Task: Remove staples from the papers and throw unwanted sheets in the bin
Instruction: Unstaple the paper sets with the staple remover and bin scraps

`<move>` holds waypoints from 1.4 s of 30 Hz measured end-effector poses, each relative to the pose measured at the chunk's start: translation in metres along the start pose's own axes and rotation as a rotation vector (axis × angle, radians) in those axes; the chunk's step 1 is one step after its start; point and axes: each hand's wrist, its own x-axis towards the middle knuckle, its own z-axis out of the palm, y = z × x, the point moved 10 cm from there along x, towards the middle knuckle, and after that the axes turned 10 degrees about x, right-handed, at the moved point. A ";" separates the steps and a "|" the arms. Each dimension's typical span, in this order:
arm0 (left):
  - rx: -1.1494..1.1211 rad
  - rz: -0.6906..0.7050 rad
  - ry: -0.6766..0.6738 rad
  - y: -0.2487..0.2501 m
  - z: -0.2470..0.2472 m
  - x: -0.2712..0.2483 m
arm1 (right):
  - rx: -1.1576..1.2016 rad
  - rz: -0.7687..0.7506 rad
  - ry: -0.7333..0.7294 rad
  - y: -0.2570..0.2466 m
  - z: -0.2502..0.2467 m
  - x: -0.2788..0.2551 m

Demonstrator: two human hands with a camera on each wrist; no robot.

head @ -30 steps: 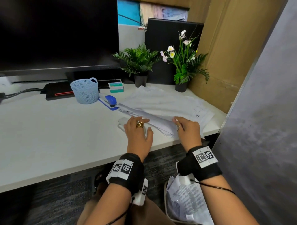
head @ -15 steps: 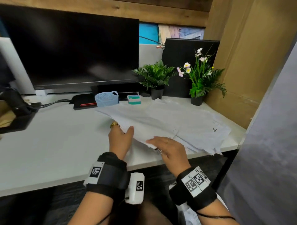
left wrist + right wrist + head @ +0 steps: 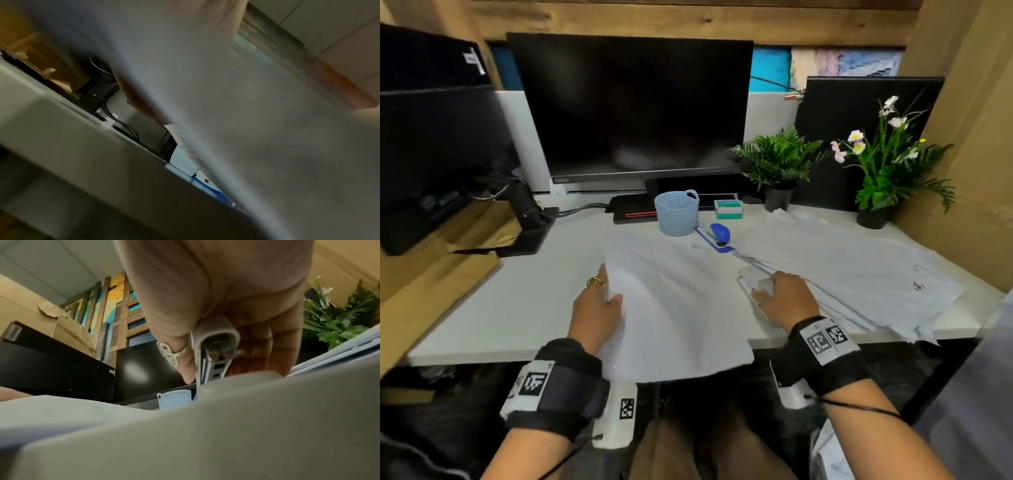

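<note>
Right hand (image 3: pixel 226 293) gripping white stapler (image 3: pixel 216 344) — metal innards shown wrist-view only

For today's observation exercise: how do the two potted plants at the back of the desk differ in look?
The fern plant is low and bushy, all green fronds; the flowering plant stands taller, with thin stems carrying pink, white and yellow blossoms. The fern plant sits nearer the monitor; the flowering plant stands in the right corner by the cardboard. Both grow from small dark pots on the white desk.
</note>
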 end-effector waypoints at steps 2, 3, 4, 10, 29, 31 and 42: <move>0.104 -0.011 -0.052 -0.006 -0.003 -0.005 | -0.031 0.062 -0.044 -0.002 0.003 0.004; 0.136 -0.011 -0.063 -0.007 -0.005 -0.007 | -0.031 0.093 -0.075 -0.002 0.004 0.005; 0.153 -0.008 -0.071 -0.007 -0.005 -0.009 | -0.023 0.115 -0.104 -0.002 0.004 0.006; 0.187 0.009 -0.057 -0.010 0.000 -0.017 | 0.693 0.220 -0.078 0.007 -0.014 0.008; 0.300 0.420 -0.037 0.079 0.047 -0.042 | 1.833 0.378 -0.280 -0.031 0.014 -0.063; 0.311 0.458 -0.030 0.084 0.047 -0.048 | 1.847 0.300 -0.203 -0.030 0.004 -0.060; 0.485 0.597 -0.175 0.126 0.061 -0.092 | 1.793 -0.008 -0.071 -0.048 -0.021 -0.064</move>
